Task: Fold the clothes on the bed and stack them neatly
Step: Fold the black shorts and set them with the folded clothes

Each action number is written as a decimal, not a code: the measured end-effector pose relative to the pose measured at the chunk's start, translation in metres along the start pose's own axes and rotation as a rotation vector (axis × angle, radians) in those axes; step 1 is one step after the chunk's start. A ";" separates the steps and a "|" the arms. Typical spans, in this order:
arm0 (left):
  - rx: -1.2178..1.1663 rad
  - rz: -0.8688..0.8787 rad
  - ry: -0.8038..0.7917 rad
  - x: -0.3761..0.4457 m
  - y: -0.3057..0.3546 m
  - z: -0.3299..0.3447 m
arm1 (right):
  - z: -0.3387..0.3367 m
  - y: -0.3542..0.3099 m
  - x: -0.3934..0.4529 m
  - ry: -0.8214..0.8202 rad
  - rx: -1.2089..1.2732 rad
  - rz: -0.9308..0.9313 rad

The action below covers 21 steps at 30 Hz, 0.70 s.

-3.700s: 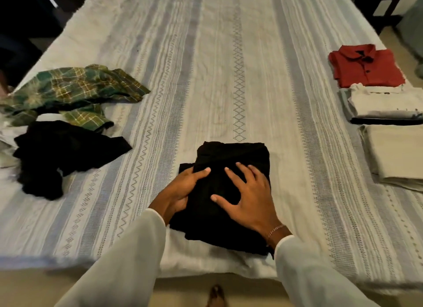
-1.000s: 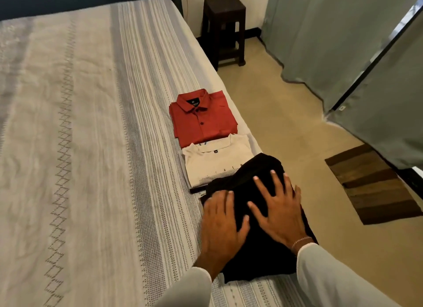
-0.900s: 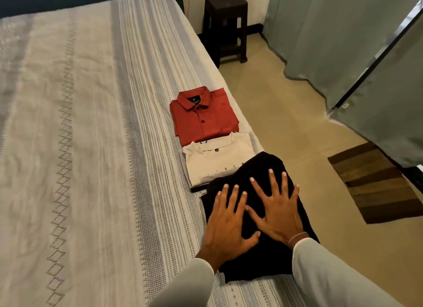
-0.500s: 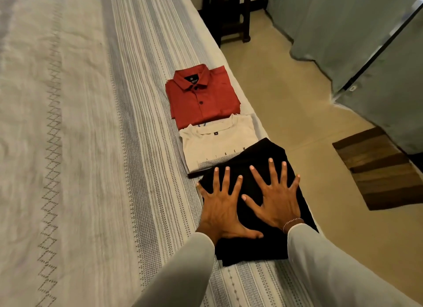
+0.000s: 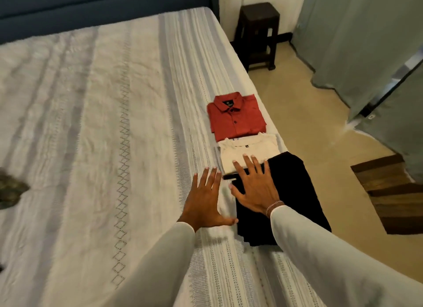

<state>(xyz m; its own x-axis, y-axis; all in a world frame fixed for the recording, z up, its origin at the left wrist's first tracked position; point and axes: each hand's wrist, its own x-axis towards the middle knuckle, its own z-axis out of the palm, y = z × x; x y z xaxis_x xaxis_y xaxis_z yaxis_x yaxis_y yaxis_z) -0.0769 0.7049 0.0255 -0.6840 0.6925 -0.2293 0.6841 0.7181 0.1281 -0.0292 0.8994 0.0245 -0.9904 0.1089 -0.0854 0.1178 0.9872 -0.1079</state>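
The folded black garment (image 5: 290,199) lies at the right edge of the bed (image 5: 96,128), nearest the person in a row of three folded pieces. Just beyond it sits the cream top (image 5: 248,153), whose near edge the black garment overlaps, and beyond that the red shirt (image 5: 237,120), collar pointing to the headboard. The right hand (image 5: 254,187) is spread flat, fingers straight, over the black garment's far left corner, fingertips reaching over the cream top. The left hand (image 5: 204,203) is also released, fingers straight, palm down over the bedspread just left of the black garment, grasping nothing. Well left of the black garment, a blurred greenish cloth (image 5: 10,190) shows at the picture's edge.
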 end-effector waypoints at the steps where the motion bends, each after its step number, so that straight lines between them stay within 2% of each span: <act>1: 0.001 -0.033 -0.006 -0.011 -0.010 -0.011 | -0.010 -0.018 0.005 -0.006 0.015 -0.025; 9: 0.071 -0.316 0.037 -0.140 -0.119 -0.086 | -0.085 -0.186 0.032 0.006 0.048 -0.359; 11: 0.097 -0.347 0.044 -0.163 -0.142 -0.094 | -0.093 -0.216 0.041 0.018 0.033 -0.415; 14: 0.104 -0.469 0.103 -0.229 -0.194 -0.109 | -0.110 -0.305 0.049 0.016 -0.002 -0.544; 21: 0.038 -0.664 0.103 -0.350 -0.295 -0.115 | -0.114 -0.478 0.051 0.013 -0.011 -0.701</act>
<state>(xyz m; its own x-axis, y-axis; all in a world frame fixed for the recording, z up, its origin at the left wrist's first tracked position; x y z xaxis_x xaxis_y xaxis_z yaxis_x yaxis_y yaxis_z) -0.0682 0.2586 0.1785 -0.9819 0.1094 -0.1545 0.1172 0.9922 -0.0428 -0.1441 0.4464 0.1843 -0.8333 -0.5526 0.0121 -0.5497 0.8263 -0.1228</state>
